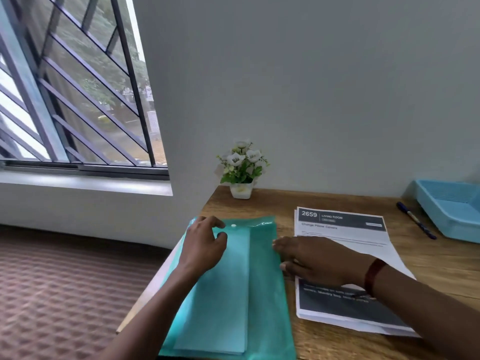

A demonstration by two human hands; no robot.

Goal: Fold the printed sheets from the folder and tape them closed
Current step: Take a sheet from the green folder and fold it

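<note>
L hand point(205, 245) flat on folder point(262, 294), grip open; R hand point(311, 258) flat on printed sheets point(345, 229), grip open. Rec: square edges before 1st fold.

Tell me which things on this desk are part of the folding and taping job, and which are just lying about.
Part of the job:
green folder, under the left hand
printed sheets, under the right hand

Lying about:
potted flowers
pen
blue tray

No tape is visible.

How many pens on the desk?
1. The pen lies on the desk at the far right, between the stack of printed sheets and the blue tray. Others may sit out of frame.
</note>
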